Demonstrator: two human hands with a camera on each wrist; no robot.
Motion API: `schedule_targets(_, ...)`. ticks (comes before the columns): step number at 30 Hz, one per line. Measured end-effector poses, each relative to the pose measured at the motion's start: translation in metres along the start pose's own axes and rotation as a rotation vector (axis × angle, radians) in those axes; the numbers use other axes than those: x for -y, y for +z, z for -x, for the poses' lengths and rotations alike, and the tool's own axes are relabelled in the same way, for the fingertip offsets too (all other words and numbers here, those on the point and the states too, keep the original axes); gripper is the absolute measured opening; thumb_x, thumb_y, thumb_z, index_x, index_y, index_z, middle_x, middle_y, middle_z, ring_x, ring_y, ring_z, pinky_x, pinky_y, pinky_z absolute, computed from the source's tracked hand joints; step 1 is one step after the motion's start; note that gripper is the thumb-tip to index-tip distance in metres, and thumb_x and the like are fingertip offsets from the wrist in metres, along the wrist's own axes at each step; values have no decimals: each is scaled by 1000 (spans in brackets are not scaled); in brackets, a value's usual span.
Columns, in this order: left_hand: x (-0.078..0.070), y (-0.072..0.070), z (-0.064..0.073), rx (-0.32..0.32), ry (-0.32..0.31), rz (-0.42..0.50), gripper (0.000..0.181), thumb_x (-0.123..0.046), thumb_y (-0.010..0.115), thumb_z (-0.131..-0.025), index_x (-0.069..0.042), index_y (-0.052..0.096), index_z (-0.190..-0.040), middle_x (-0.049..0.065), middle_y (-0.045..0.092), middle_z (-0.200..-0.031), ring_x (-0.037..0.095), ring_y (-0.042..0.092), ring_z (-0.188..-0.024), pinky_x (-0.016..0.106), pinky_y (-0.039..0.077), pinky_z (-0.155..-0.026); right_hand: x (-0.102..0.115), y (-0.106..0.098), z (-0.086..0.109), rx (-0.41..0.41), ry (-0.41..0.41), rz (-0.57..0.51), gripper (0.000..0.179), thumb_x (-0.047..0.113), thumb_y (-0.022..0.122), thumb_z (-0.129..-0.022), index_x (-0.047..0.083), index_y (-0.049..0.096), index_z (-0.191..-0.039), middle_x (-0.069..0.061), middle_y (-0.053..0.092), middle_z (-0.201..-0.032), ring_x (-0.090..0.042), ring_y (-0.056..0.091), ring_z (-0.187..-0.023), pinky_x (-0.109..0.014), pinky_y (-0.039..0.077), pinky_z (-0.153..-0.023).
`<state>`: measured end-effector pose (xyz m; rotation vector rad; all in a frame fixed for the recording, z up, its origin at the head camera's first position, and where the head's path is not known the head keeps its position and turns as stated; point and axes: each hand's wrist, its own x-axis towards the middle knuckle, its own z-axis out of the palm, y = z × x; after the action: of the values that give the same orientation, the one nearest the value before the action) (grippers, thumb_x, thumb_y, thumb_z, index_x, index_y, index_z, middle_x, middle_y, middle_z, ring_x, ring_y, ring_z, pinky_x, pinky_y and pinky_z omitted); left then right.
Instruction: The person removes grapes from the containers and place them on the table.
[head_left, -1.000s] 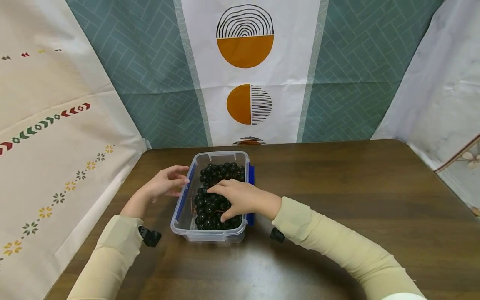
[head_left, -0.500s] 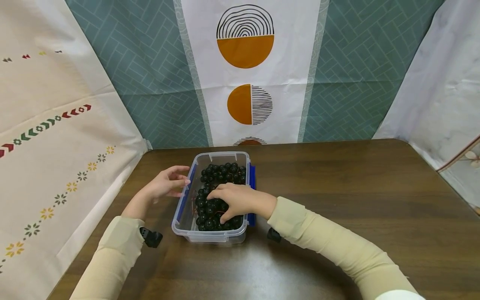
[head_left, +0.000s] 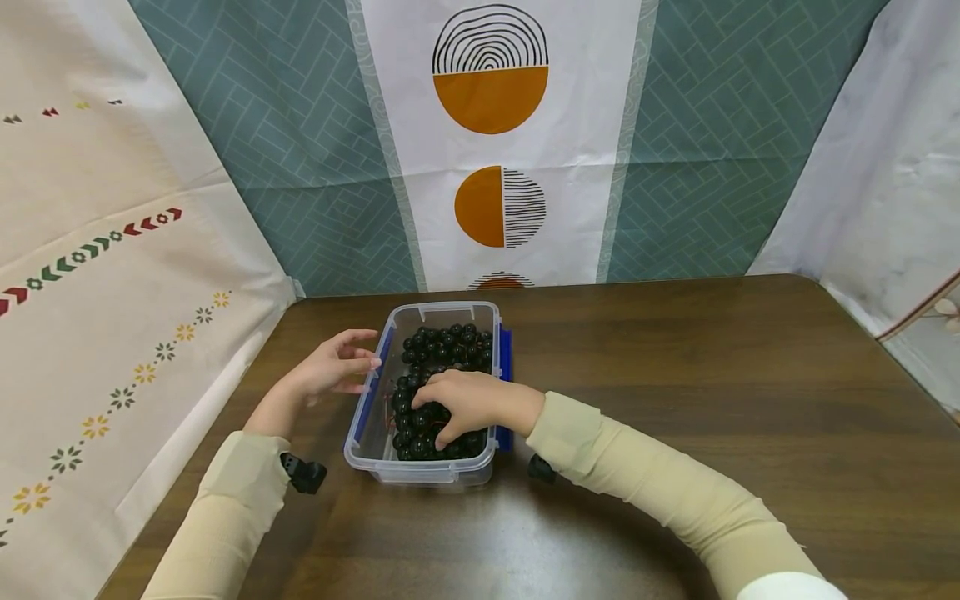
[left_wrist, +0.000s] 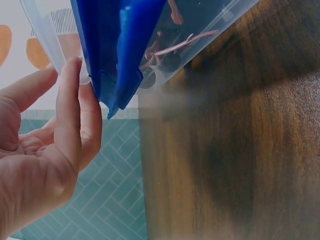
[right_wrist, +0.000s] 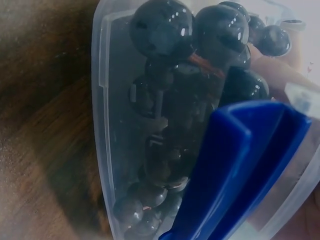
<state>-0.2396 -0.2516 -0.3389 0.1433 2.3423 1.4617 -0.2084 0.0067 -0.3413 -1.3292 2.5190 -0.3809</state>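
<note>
A clear plastic box (head_left: 420, 473) with blue side clips stands on the table, holding bunches of dark grapes (head_left: 450, 337). At its left side my left hand (head_left: 333, 364) touches the rim with relaxed fingers; in the left wrist view, the fingertips lie beside the blue clip (left_wrist: 117, 55). My right hand (head_left: 468, 400) reaches over the right wall into the box. Its thumb and fingers curl down round the front bunch of grapes (head_left: 408, 437), fingertips partly hidden among them. In the right wrist view, grapes (right_wrist: 162, 27) and another blue clip (right_wrist: 240, 150) cover most of that hand.
The brown wooden table (head_left: 675, 367) extends right of the box. A patterned cloth (head_left: 315, 167) hangs behind it, and a cream embroidered cloth (head_left: 150, 292) hangs on the left. Reddish stems (left_wrist: 170, 50) show through the box wall in the left wrist view.
My right hand has moved slightly nearer and lower over the front grapes, and the gap between its thumb and fingers has narrowed. The left hand and the box stay nearly where they were.
</note>
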Motion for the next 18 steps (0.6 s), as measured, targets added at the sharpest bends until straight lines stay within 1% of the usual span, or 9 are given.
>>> schedule_targets(5, 3, -2, -2, 10, -7, 22, 66, -16, 59, -95, -7, 22, -149, 21, 44, -124, 16, 57, -94, 34, 57, -79, -2, 0, -3, 18, -27, -27, 57, 31, 78, -80, 17, 56, -131, -1, 55, -134, -17, 51, -122, -33, 46, -100)
schedule_targets(14, 5, -4, -4, 33, 4, 57, 66, -14, 58, -95, -6, 22, -149, 18, 44, -122, 12, 59, -92, 31, 57, -77, -4, -1, -6, 48, -62, -36, 53, 30, 79, -79, 20, 60, -127, 0, 56, -132, -17, 52, -121, -32, 47, -98)
schedule_targets(18, 5, -3, -5, 38, 6, 65, 65, -14, 58, -95, -7, 21, -149, 17, 44, -123, 11, 58, -94, 31, 57, -78, -6, -1, -6, 53, -55, -54, 53, 30, 79, -78, 20, 60, -127, 0, 57, -132, -16, 52, -120, -32, 46, -98)
